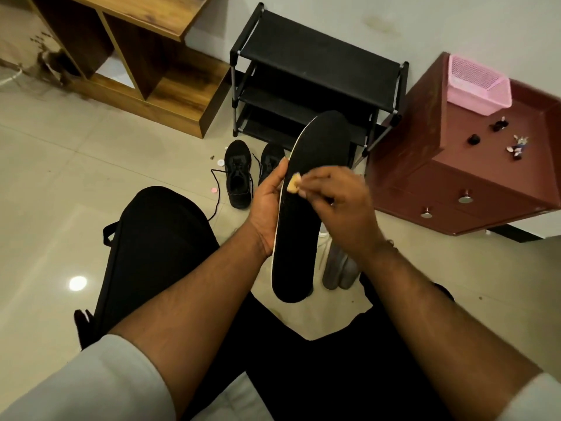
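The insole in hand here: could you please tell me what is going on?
A seated person holds a black insole in the left hand, while the right hand pinches a small tan pad against it, seemingly wiping it. Two black shoes stand on the floor by a black rack.

The long black insole (312,214) is showing a matt, cloth-like face and a pale edge; the small tan pad (294,186) is looking soft and spongy. The cream floor tiles (60,183) are gleaming glossy, and the pink latticed basket (479,86) is looking plastic.
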Demonstrator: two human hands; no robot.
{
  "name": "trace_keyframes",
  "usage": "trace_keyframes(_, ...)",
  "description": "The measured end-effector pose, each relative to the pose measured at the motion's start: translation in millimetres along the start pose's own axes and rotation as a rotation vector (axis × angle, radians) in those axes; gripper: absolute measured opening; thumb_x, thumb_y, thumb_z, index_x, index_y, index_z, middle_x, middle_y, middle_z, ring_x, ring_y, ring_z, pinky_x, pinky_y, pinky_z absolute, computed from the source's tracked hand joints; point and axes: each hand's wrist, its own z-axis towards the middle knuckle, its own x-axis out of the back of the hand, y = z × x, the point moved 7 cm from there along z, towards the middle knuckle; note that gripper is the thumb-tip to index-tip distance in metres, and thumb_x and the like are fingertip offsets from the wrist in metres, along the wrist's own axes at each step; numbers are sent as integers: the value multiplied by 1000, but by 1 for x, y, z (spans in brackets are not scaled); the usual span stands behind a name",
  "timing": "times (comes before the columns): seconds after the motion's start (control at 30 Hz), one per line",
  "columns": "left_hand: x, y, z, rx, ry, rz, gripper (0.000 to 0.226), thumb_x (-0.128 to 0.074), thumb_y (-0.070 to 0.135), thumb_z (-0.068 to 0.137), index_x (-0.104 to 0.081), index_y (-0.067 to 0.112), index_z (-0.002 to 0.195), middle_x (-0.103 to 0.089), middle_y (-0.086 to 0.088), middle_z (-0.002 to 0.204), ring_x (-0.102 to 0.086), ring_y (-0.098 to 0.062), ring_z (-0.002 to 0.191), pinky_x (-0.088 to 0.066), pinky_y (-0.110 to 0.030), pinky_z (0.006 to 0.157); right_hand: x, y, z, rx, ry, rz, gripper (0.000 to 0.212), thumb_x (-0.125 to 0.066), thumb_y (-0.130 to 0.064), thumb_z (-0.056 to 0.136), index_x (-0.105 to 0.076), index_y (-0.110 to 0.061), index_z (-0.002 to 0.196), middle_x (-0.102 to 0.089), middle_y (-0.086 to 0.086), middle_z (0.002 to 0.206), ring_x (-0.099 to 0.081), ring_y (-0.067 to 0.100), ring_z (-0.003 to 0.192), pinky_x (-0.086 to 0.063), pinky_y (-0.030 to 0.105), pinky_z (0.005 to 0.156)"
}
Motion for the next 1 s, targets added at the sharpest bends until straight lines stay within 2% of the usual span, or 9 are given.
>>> trace_keyframes(0.17, -1, -1, -3, -7, -14, 8, 54, -38, 56, 96, -69, 13, 108, -68, -13, 105, -64, -26, 96, -42, -42, 92, 8, 15, 29, -108, 139, -14, 14, -66, -18, 86, -73, -17, 98, -67, -3, 101, -61, 17, 97, -48, 52, 80)
trace_keyframes(0.3, 7, 8, -3, -8, 16, 16, 62, -40, 59, 96, -67, 5, 110, -66, -15, 106, -64, -26, 100, -46, -37, 99, -13, -11, -9, -43, -3, 53, 15, -68, -14, 86, -73, -14, 100, -66, -3, 104, -61, 14, 98, -48, 50, 80)
trace_keyframes(0.4, 6, 13, 0, -27, 15, 69, 79, -38, 66, 91, -55, 0, 130, -63, -21, 115, -62, -30, 100, -52, -38, 89, -22, -32, -50, -34, -18, 81, 17, -72, -9, 82, -74, -13, 98, -68, -1, 102, -61, 13, 95, -44, 50, 74)
trace_keyframes(0.47, 4, 11, 1, -29, -6, 67, 86, -39, 68, 90, -43, -1, 141, -59, -21, 121, -60, -29, 104, -50, -37, 91, -21, -34, -53, -28, -15, 91, 16, -71, -10, 83, -75, -13, 98, -68, -1, 101, -62, 15, 95, -44, 51, 74)
trace_keyframes(0.5, 4, 8, 1, -19, -4, 62, 84, -39, 67, 90, -45, -1, 140, -60, -20, 121, -60, -28, 105, -49, -38, 93, -19, -28, -47, -36, -2, 83, 15, -69, -12, 84, -74, -13, 98, -68, -2, 101, -62, 16, 96, -45, 52, 76)
trace_keyframes(0.6, 4, 1, 0, -1, -9, 40, 66, -42, 62, 93, -63, 5, 119, -65, -15, 111, -63, -25, 104, -46, -36, 99, -9, -1, -7, -101, 88, 38, 15, -66, -18, 87, -73, -15, 99, -67, -3, 101, -62, 15, 96, -48, 53, 78)
trace_keyframes(0.77, 4, 4, -3, -28, -18, 7, 66, -38, 63, 94, -70, 7, 106, -70, -13, 103, -67, -25, 98, -53, -35, 90, -8, 9, 24, -168, 152, 33, 13, -67, -18, 85, -73, -19, 96, -66, -6, 98, -62, 12, 93, -50, 52, 78)
trace_keyframes(0.9, 13, 15, 0, -60, 50, 29, 80, -41, 70, 88, -68, -1, 116, -64, -19, 111, -64, -28, 98, -53, -37, 90, -26, -17, -26, -125, 51, 99, 15, -69, -9, 83, -74, -13, 97, -67, -1, 100, -63, 16, 95, -49, 52, 77)
trace_keyframes(1.0, 18, 17, 2, -54, 92, -5, 91, -42, 74, 83, -57, -2, 130, -61, -21, 105, -59, -27, 89, -52, -36, 82, -33, -35, -68, -98, 6, 154, 14, -70, -10, 83, -75, -14, 96, -67, -3, 101, -63, 16, 93, -47, 52, 72)
